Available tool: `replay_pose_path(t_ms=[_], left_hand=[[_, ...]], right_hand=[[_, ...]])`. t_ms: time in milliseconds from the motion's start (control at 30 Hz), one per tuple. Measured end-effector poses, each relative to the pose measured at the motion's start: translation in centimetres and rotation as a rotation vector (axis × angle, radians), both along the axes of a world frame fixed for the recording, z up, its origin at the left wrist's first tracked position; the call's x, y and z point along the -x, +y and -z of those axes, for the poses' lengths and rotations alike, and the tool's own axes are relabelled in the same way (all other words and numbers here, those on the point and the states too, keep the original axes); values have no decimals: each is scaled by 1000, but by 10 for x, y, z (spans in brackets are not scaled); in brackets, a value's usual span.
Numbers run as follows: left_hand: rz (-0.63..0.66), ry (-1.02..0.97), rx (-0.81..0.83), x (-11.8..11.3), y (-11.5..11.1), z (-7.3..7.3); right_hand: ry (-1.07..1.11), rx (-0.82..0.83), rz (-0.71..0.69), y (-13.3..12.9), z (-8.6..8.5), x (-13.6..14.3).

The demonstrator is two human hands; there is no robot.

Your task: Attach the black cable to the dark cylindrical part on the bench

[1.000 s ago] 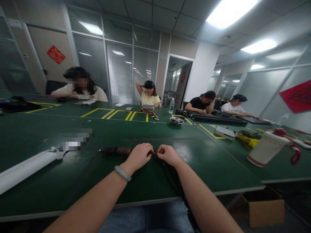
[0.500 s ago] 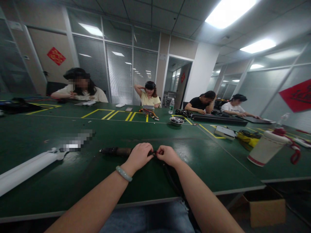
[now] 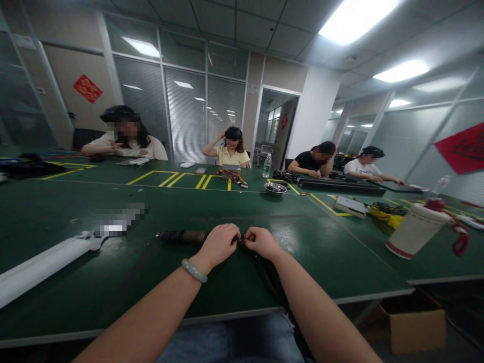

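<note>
A dark cylindrical tool (image 3: 189,237) lies across the green table, its metal tip pointing left. My left hand (image 3: 220,243) wraps round the tool's right end, with a pale bracelet on that wrist. Close beside it, my right hand (image 3: 261,242) is closed in a pinch at the tool's rear end, on a small dark part mostly hidden by the fingers. A black cable (image 3: 266,275) runs from below my right hand towards the table's front edge.
At left lies a white arm-like piece (image 3: 49,262). A metal bowl (image 3: 275,189) and a bottle (image 3: 267,165) stand beyond my hands. A white cup (image 3: 416,232) is at right. Several people sit across the table. A cardboard box (image 3: 416,327) is below right.
My hands have hardly moved; the fingertips have shifted slightly at the tool's end. Across the table, one person's raised arm has moved left.
</note>
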State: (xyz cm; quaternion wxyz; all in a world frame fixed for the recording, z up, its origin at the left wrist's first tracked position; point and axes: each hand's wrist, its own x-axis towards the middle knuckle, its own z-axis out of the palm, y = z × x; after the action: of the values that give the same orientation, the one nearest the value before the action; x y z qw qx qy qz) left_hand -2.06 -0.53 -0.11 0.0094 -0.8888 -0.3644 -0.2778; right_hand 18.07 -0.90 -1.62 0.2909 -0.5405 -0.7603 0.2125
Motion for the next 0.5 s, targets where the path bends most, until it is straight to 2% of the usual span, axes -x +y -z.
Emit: replay_pose_path(t_ms=[500], left_hand=[[1, -6, -4, 1, 0, 0]], right_hand=[[13, -12, -27, -1, -1, 0]])
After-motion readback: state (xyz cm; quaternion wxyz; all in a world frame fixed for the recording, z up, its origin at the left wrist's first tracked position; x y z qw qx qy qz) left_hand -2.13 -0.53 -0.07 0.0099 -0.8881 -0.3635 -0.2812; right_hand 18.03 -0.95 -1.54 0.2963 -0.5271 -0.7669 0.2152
